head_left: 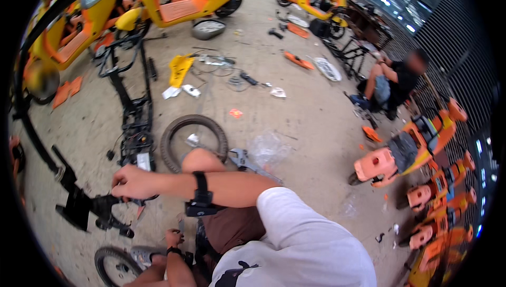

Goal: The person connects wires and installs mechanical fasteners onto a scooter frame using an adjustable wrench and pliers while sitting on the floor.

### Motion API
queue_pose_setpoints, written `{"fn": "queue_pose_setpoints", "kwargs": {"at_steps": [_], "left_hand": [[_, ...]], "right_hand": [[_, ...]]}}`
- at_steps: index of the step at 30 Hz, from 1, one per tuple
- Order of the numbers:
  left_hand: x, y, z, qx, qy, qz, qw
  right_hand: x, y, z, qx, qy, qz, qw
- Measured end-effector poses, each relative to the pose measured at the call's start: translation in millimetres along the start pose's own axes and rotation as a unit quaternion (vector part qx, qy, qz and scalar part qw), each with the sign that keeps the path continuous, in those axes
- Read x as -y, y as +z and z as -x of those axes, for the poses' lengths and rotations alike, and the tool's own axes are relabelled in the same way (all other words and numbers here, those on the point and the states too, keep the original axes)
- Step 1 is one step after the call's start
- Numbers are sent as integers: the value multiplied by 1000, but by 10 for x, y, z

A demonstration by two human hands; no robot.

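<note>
We curl right hand point(132, 182) at black part point(104, 206), cannot tell if pinching; left hand point(174, 238) lower, hold unclear.

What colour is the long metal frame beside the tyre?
The long metal frame is black, clearest in the head view.

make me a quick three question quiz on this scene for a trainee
1. Which tool lies just right of the loose tire: (a) a hammer, (b) an adjustable wrench, (c) a saw?
2. Fill in: the scooters at the upper left are orange and ____.
3. Which of the wearer's hands is at the black assembly on the left?

Key: 1, b; 2, yellow; 3, the right hand.
</note>
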State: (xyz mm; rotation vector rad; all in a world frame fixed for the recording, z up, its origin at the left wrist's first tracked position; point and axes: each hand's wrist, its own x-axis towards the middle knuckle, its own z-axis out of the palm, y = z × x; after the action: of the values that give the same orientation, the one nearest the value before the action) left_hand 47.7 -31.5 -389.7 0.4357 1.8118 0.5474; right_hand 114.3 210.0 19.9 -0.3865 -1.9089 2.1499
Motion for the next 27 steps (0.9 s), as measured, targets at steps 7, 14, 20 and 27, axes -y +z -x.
{"fn": "queue_pose_setpoints", "kwargs": {"at_steps": [7, 14, 20, 27], "left_hand": [[-16, 82, 13, 35, -28, -59, 997], [-84, 77, 74, 54, -60, -42, 996], [-192, 104, 118, 81, -96, -76, 989], [-211, 109, 135, 88, -95, -87, 988]], "right_hand": [[54, -36, 32, -20, 3, 24, 1000], [87, -84, 28, -23, 3, 38, 999], [86, -75, 29, -19, 2, 38, 999], [101, -86, 65, -18, 3, 52, 998]]}}
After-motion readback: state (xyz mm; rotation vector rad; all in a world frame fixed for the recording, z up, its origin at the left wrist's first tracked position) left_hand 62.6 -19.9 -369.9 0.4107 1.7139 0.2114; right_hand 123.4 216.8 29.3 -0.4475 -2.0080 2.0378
